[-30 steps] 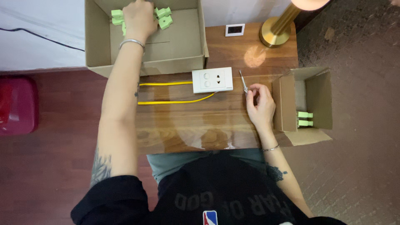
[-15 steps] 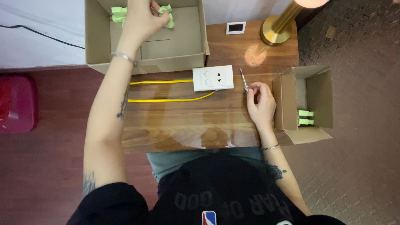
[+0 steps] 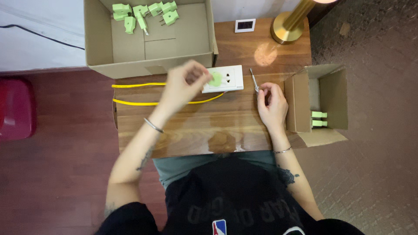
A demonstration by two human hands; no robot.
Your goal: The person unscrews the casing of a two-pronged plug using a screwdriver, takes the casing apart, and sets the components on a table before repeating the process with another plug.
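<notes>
A green plug is pinched by the left hand at the white socket plate. A screwdriver is gripped by the right hand. Several plugs are left in the large box; two are seen in the small box.

My wooden table at frame centre looks glossy and grained. The socket plate is smooth white plastic, the plug matt green plastic; upper-left box is dull cardboard.

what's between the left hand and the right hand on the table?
Head view: the white socket plate, a green plug at its left end by the left hand, then the small screwdriver held by the right hand.
</notes>
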